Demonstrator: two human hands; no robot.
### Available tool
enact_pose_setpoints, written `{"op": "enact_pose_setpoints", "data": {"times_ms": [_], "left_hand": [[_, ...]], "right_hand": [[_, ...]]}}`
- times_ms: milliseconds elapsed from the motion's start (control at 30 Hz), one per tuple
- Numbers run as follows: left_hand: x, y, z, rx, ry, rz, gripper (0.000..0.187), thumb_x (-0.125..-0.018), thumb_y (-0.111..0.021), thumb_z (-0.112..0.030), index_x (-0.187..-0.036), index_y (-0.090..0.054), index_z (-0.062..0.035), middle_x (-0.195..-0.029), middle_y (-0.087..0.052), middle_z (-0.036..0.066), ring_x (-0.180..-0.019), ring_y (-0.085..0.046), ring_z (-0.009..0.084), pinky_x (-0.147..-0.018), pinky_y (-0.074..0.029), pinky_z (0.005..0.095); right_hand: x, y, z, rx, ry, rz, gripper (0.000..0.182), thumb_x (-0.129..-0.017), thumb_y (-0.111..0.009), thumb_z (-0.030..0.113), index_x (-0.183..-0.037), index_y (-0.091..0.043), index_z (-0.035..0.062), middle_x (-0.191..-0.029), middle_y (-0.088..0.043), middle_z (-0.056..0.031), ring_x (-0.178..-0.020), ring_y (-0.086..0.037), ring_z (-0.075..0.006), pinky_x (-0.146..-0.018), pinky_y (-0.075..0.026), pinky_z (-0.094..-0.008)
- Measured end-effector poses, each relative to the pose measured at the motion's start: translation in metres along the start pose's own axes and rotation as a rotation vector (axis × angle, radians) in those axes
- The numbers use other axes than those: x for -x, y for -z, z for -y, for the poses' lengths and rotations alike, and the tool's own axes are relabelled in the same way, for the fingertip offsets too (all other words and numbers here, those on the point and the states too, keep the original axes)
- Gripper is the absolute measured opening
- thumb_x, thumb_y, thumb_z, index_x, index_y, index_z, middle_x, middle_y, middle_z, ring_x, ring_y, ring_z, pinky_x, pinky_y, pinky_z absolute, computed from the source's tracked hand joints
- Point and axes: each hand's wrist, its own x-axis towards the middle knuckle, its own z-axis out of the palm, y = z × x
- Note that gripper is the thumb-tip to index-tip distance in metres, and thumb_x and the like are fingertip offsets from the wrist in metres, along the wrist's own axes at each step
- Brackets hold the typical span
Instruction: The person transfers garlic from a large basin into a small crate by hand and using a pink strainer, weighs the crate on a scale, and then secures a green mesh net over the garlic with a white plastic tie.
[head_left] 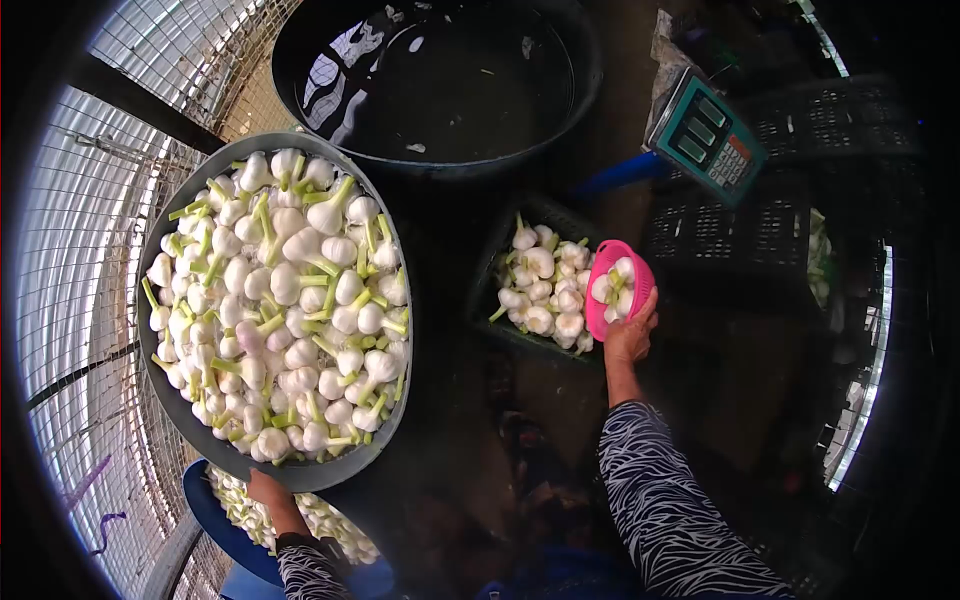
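My right hand (pixel 632 333) is closed on the rim of a pink plastic basket (pixel 602 268). The basket is tilted, with a few garlic bulbs (pixel 613 287) inside, over the right side of a dark crate (pixel 490 255). Garlic bulbs (pixel 540 290) with short stems fill that crate. At lower left, my left hand (pixel 270 491) grips the near rim of a large grey tub (pixel 385 440); its fingertips are partly hidden. White garlic bulbs (pixel 300 300) with green stems crowd the tub, apparently in water.
A dark round tub (pixel 450 165) of water with floating scraps stands at the back. Right of it is a green digital scale (pixel 712 140). Black crates (pixel 740 225) are stacked at right. A blue container (pixel 215 510) of garlic sits below the grey tub. Wire mesh (pixel 100 250) borders the left.
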Motion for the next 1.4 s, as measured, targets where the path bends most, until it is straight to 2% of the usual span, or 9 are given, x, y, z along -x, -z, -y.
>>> {"op": "enact_pose_setpoints", "data": {"times_ms": [367, 633, 900, 1033, 1067, 1133, 1233, 1300, 1400], "left_hand": [[0.005, 0.003, -0.011, -0.153, 0.073, 0.004, 0.035, -0.084, -0.054, -0.020, -0.100, -0.056, 0.0106, -0.090, -0.062, 0.015, -0.071, -0.060, 0.0283, -0.063, -0.049, 0.0381], [0.013, 0.000, -0.014, -0.003, 0.113, 0.006, 0.035, -0.085, -0.054, -0.018, -0.101, -0.054, 0.0130, -0.093, -0.061, 0.016, -0.074, -0.061, 0.0277, -0.063, -0.049, 0.0376], [0.030, -0.004, -0.027, -0.078, 0.100, -0.018, 0.035, -0.085, -0.054, -0.017, -0.103, -0.053, 0.0126, -0.095, -0.061, 0.016, -0.073, -0.059, 0.0269, -0.065, -0.049, 0.0374], [0.031, -0.006, -0.032, -0.045, 0.176, -0.032, 0.035, -0.084, -0.055, -0.018, -0.104, -0.053, 0.0117, -0.092, -0.061, 0.014, -0.072, -0.058, 0.0264, -0.066, -0.048, 0.0379], [0.005, 0.004, -0.006, 0.021, 0.132, 0.064, 0.037, -0.085, -0.055, -0.018, -0.108, -0.050, 0.0105, -0.099, -0.058, 0.017, -0.078, -0.058, 0.0271, -0.065, -0.049, 0.0384], [0.001, -0.007, -0.007, 0.082, 0.074, 0.196, 0.040, -0.085, -0.055, -0.018, -0.113, -0.048, 0.0093, -0.106, -0.056, 0.020, -0.084, -0.058, 0.0278, -0.063, -0.049, 0.0389], [0.086, -0.010, -0.055, -0.575, -0.003, -0.236, 0.055, -0.088, -0.052, -0.031, -0.126, -0.036, 0.0057, -0.124, -0.043, 0.024, -0.106, -0.049, 0.0330, -0.076, -0.046, 0.0437], [0.095, -0.002, -0.035, -0.916, -1.014, -0.147, 0.067, -0.089, -0.043, -0.046, -0.135, -0.026, 0.0008, -0.135, -0.030, 0.025, -0.122, -0.033, 0.0367, -0.092, -0.035, 0.0476], [0.193, -0.024, -0.054, -0.740, -1.279, 0.243, 0.063, -0.090, -0.041, -0.044, -0.133, -0.031, 0.0013, -0.129, -0.037, 0.026, -0.120, -0.034, 0.0383, -0.101, -0.025, 0.0459]], "right_hand": [[-0.012, 0.014, -0.033, 0.071, 0.102, -0.059, 0.082, -0.073, -0.056, 0.003, -0.137, -0.017, 0.0352, -0.135, -0.035, -0.0109, -0.088, -0.059, -0.0415, -0.072, -0.048, -0.0496], [-0.028, 0.014, -0.027, 0.217, 0.435, -0.157, 0.082, -0.071, -0.056, 0.002, -0.138, -0.019, 0.0314, -0.137, -0.029, -0.0216, -0.078, -0.061, -0.0424, -0.060, -0.051, -0.0471], [-0.006, 0.054, 0.008, 0.150, 0.363, -0.252, 0.087, -0.069, -0.057, -0.003, -0.139, -0.016, 0.0290, -0.135, -0.031, -0.0207, -0.090, -0.058, -0.0433, -0.069, -0.050, -0.0501], [0.068, 0.077, 0.049, -0.819, 0.406, -0.128, 0.081, -0.066, -0.044, -0.011, -0.138, -0.024, 0.0189, -0.135, -0.034, -0.0181, -0.115, -0.047, -0.0333, -0.096, -0.039, -0.0381], [0.084, 0.059, 0.053, -1.121, 0.464, -0.074, 0.062, -0.069, -0.049, -0.007, -0.129, -0.034, 0.0020, -0.121, -0.045, -0.0101, -0.108, -0.046, -0.0177, -0.093, -0.037, -0.0298], [0.159, 0.058, 0.089, -1.337, 0.360, 0.186, 0.051, -0.072, -0.050, -0.005, -0.123, -0.040, -0.0002, -0.113, -0.051, -0.0079, -0.104, -0.049, -0.0164, -0.091, -0.039, -0.0286], [0.239, 0.065, 0.143, -1.417, 0.451, 0.515, 0.069, -0.074, -0.049, -0.005, -0.138, -0.024, 0.0048, -0.132, -0.038, -0.0154, -0.115, -0.044, -0.0230, -0.094, -0.038, -0.0307], [0.275, 0.046, 0.153, -1.331, 0.385, 0.989, 0.071, -0.074, -0.055, -0.004, -0.138, -0.025, 0.0088, -0.128, -0.041, -0.0146, -0.110, -0.049, -0.0218, -0.088, -0.044, -0.0311], [0.241, 0.053, 0.136, -1.276, 0.499, 0.861, 0.067, -0.074, -0.060, 0.000, -0.134, -0.033, 0.0089, -0.123, -0.044, -0.0146, -0.095, -0.055, -0.0166, -0.078, -0.048, -0.0290]]}}
